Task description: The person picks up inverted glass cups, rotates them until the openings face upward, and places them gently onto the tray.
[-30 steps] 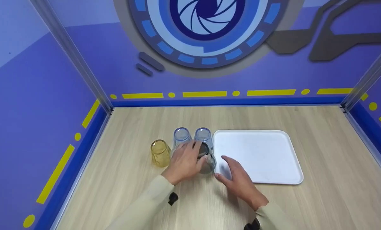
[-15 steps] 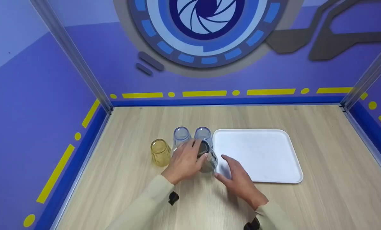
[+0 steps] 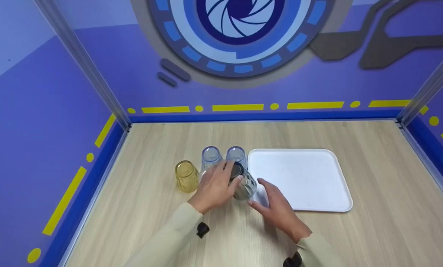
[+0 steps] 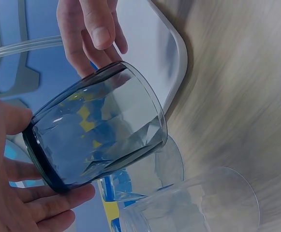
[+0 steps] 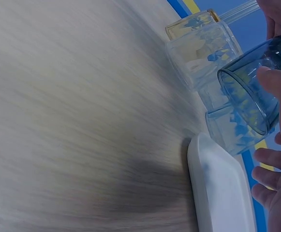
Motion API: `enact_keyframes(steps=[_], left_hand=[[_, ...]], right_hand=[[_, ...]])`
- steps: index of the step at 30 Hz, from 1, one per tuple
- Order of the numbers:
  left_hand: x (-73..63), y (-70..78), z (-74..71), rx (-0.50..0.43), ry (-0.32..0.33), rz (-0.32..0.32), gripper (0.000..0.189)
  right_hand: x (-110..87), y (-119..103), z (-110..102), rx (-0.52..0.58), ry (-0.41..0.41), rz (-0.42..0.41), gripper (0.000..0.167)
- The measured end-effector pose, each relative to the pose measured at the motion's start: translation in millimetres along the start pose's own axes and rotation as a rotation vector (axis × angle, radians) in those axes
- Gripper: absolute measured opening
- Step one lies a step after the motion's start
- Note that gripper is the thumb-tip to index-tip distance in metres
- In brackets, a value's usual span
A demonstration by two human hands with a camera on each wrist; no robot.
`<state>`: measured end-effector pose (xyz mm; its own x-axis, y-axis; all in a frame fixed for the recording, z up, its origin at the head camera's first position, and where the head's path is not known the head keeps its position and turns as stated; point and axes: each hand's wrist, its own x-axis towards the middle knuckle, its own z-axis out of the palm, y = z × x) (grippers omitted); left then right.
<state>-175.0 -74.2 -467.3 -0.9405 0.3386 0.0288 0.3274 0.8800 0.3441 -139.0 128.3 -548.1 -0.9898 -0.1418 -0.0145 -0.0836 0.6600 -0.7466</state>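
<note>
Just off the left edge of the white tray (image 3: pixel 303 180), above the table (image 3: pixel 132 222), the left hand (image 3: pixel 215 187) grasps a tilted gray glass (image 3: pixel 246 188) about its base, while the right hand (image 3: pixel 279 212), fingers released and spread, hovers close beside the glass's rim.

We count five tapered glass tumblers (image 3: pixel 246 187) and one white, round-cornered rectangular tray (image 3: pixel 303 178).
By colour, we find one smoky grey tumbler (image 4: pixel 96 128), one amber-yellow tumbler (image 3: pixel 187 178), two pale blue tumblers (image 3: pixel 211 155) (image 3: pixel 236 152) and one colourless tumbler (image 5: pixel 186 58); beyond these, we tally two bare hands (image 3: pixel 215 187) (image 3: pixel 279 211), two cream cloth sleeves (image 3: pixel 166 233) (image 3: pixel 320 252), two small black pieces at the wrists (image 3: pixel 203 230) (image 3: pixel 292 260) and one pale wood-grain tabletop (image 3: pixel 384 193).
</note>
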Motion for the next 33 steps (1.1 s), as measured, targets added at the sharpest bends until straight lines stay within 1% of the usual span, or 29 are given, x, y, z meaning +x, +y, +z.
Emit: enact_keyframes(steps=[4, 12, 16, 22, 27, 33], left_hand=[[0.3, -0.6, 0.7, -0.025, 0.016, 0.01, 0.062], [-0.5, -1.4, 2.8, -0.054, 0.009, -0.009, 0.062], [0.5, -1.4, 4.5, -0.067, 0.008, -0.015, 0.062], [1.8, -1.2, 6.2, -0.097, -0.005, -0.041, 0.061], [2.3, -2.4, 7.1, -0.118, 0.012, -0.033, 0.058], [2.5, -4.5, 7.7, -0.137, 0.039, -0.015, 0.056]], right_hand=[[-0.3, -1.0, -0.2, 0.008, 0.002, -0.001, 0.086], [-0.1, -0.2, 0.2, 0.024, 0.011, -0.006, 0.088], [0.1, 0.2, 1.1, 0.029, 0.003, 0.012, 0.089], [1.6, 1.5, 3.0, 0.037, -0.003, 0.03, 0.091], [1.3, 1.7, 2.8, 0.043, -0.003, 0.032, 0.096], [0.9, 0.1, 2.6, 0.043, 0.011, 0.028, 0.096]])
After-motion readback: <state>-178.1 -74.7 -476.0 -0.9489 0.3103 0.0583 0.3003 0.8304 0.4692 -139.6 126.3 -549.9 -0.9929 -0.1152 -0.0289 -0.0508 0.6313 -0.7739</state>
